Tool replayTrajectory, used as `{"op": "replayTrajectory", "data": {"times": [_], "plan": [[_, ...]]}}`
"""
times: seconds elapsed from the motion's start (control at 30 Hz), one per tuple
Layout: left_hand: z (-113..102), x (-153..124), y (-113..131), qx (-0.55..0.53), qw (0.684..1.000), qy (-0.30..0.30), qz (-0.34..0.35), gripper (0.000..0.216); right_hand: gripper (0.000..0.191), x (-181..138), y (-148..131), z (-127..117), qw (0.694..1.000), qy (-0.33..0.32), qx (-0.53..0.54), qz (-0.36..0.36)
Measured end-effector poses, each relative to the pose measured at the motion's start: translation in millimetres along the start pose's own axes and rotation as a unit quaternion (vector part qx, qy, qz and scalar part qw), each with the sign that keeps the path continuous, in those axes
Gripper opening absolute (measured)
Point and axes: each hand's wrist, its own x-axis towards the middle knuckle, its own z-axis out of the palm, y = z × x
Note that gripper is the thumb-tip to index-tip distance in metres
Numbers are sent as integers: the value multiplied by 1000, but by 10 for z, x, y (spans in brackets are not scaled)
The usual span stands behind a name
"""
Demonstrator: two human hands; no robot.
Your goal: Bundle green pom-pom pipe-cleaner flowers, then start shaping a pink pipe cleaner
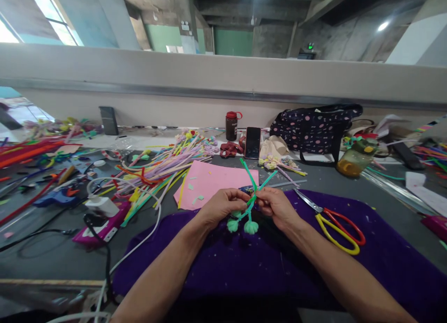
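Between both hands, above a dark purple cloth [216, 267], is a bunch of green pipe cleaners [250, 183] with pale green, flower-like heads [250, 227] hanging below. My left hand [228, 204] pinches the stems from the left, its fingers closed. From the right, the thumb and fingertips of my right hand [274, 204] close on the same stems where they cross. Two stem ends spread upward past the hands. On the cloth right of my right hand lie scissors [337, 225] with one red and one yellow handle, blades partly apart.
A pink sheet [213, 178] with green scraps lies behind the hands. Piled pipe cleaners [185, 155], a magenta power strip [101, 225] and a white cable are at left. Behind stand a brown bottle [231, 127], a phone [252, 143], a dark patterned bag [310, 132] and a green-tinted jug [356, 160].
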Motion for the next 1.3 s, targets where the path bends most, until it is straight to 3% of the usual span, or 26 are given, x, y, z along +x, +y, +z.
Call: {"op": "replayTrajectory", "data": {"times": [0.33, 0.97, 1.2, 1.3], "plan": [[-42, 20, 6, 47, 998, 3, 36, 19, 23, 7, 9, 9, 999, -8, -53, -2], [-36, 23, -44, 255, 964, -6, 71, 19, 22, -37, 93, 61, 991, -22, -127, -19], [-91, 2, 83, 166, 978, 48, 113, 27, 22, -62, 20, 78, 998, -21, -63, -15], [-69, -10, 89, 91, 993, 29, 69, 24, 22, -80, 29, 89, 998, -43, -42, 3]]}}
